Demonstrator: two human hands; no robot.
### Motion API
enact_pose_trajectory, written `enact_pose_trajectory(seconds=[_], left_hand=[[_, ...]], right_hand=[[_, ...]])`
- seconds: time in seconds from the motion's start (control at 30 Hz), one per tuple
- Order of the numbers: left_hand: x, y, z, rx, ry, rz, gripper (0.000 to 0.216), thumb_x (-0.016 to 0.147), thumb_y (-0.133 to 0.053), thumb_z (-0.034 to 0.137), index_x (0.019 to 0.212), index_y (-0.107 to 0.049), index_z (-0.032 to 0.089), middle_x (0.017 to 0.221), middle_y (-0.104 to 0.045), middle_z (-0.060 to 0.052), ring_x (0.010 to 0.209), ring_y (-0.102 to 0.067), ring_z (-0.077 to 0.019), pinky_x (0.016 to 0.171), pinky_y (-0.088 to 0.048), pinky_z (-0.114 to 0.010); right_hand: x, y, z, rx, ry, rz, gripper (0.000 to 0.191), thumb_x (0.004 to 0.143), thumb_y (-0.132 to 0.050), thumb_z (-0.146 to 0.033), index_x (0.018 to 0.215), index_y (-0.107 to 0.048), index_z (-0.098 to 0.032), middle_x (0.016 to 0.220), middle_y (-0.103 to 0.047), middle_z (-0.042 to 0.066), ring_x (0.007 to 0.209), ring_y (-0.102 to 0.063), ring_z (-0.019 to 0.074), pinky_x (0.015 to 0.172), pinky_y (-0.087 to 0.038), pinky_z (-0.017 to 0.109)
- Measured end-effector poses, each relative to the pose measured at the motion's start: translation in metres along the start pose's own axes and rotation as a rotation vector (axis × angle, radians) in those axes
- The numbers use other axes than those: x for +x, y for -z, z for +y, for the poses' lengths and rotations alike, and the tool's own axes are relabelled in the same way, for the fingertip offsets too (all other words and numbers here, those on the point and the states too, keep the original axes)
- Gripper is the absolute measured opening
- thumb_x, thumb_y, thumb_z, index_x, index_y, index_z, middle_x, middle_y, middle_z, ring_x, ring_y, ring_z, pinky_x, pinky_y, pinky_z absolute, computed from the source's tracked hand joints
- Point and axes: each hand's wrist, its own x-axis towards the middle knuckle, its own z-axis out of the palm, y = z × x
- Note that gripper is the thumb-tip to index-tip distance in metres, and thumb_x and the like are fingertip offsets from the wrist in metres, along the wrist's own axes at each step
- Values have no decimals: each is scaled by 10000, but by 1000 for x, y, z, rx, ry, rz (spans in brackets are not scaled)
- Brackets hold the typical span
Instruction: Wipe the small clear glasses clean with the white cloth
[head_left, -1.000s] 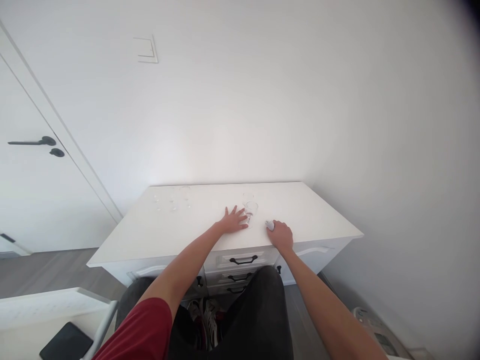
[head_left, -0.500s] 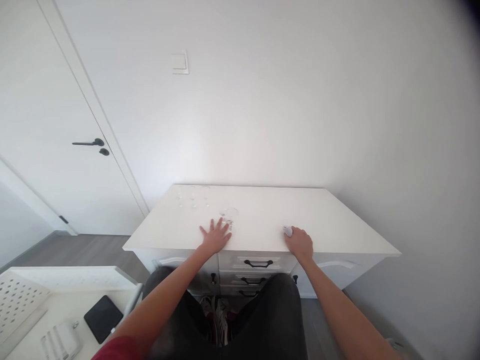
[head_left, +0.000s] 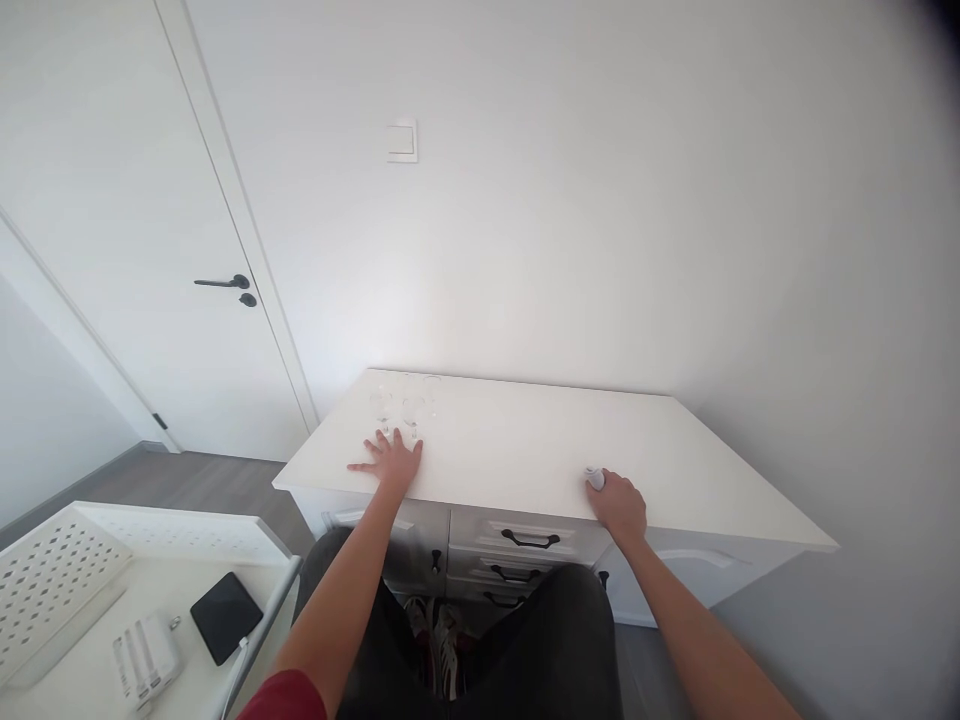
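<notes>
My left hand (head_left: 394,464) is spread flat over the left part of the white cabinet top (head_left: 510,440), palm down. Just beyond its fingertips stand clear stemmed glasses, among them a left one (head_left: 381,403) and a right one (head_left: 414,408). More faint glass rims show behind these; their bases are hard to make out. Whether my fingers touch the stems or feet, I cannot tell. My right hand (head_left: 619,505) rests near the front edge, closed around a light grey rolled cloth (head_left: 595,478) whose end sticks out past the thumb.
At lower left, a white trolley tray (head_left: 187,520) with perforated side holds a black tablet (head_left: 226,617) and a white power bank (head_left: 147,655). Black drawer handles (head_left: 530,539) project from the cabinet front. A wall rises behind; a door (head_left: 150,250) is at left.
My left hand has moved left along the cabinet top, and the glassware by its fingers now stands further left, near the other glasses. My right hand keeps the cloth in place. The view has shifted.
</notes>
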Motion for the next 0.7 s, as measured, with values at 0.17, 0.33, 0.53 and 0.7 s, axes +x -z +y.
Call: enact_pose_trajectory(seconds=[0.17,0.33,0.53,0.7], left_hand=[[2,-2,10,-9,54,54,860,910,-283,738,1594,-330,219,1697,-134,-188,1512,-18,-543,993,-56,-902],[-2,-1,12,5,72,81,893,922,-254,728,1601,-301,149,1683,-128,-248,1513,-24,-540,1004,-52,-892],[-6,-2,6,-2,27,87,816,941,-256,694,1590,-341,207,1691,-161,-199,1514,-45,-535,1030,-40,-873],[-6,-3,5,-21,13,97,830,938,-252,714,1589,-344,207,1689,-152,-216,1513,-42,-539,1027,-23,-873]], right_hand=[[1,-2,1,3,2,-6,268,975,-455,-367,924,-660,-202,917,-715,97,893,-673,263,731,-444,324],[1,-3,1,19,-8,-5,281,976,-449,-375,927,-658,-193,917,-709,98,879,-665,264,720,-438,326],[-1,0,0,31,-8,0,267,969,-456,-365,908,-656,-198,913,-714,96,887,-664,268,727,-443,329],[-1,1,0,37,-1,0,275,967,-452,-378,888,-650,-204,895,-711,91,863,-664,264,713,-441,327]])
